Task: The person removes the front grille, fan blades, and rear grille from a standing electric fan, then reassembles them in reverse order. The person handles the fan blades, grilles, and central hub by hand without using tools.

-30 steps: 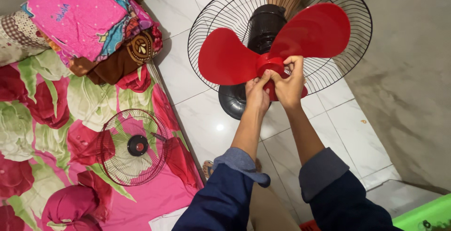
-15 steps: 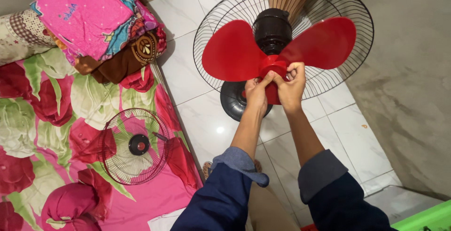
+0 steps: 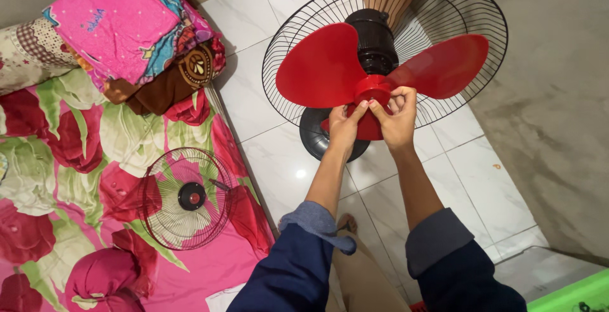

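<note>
White glossy floor tiles point(image 3: 279, 159) fill the middle of the view, with a bed under a pink, red and green flowered sheet point(image 3: 76, 179) at nine o'clock and rough grey concrete point(image 3: 558, 128) at three o'clock. At twelve o'clock stands a fan with its front cover off: the red three-bladed plastic propeller point(image 3: 323, 71) sits on the shaft in front of the black motor housing point(image 3: 374, 39), backed by the black wire rear guard point(image 3: 469, 7) and carried on a round black base point(image 3: 317, 137). Both hands are close together at the hub: the left hand point(image 3: 344, 128) grips the lower blade just under the red hub point(image 3: 373, 88), while the right hand point(image 3: 398, 118) has its fingers closed around the hub's front. The round wire front guard with a dark centre cap point(image 3: 187, 198) lies flat on the bed at eight o'clock, well apart from the fan. Judging by this, the blade is mounted and being handled at its centre, and the front guard is not yet fitted. A stack of folded bright cloth point(image 3: 127, 33) rests at ten o'clock
</note>
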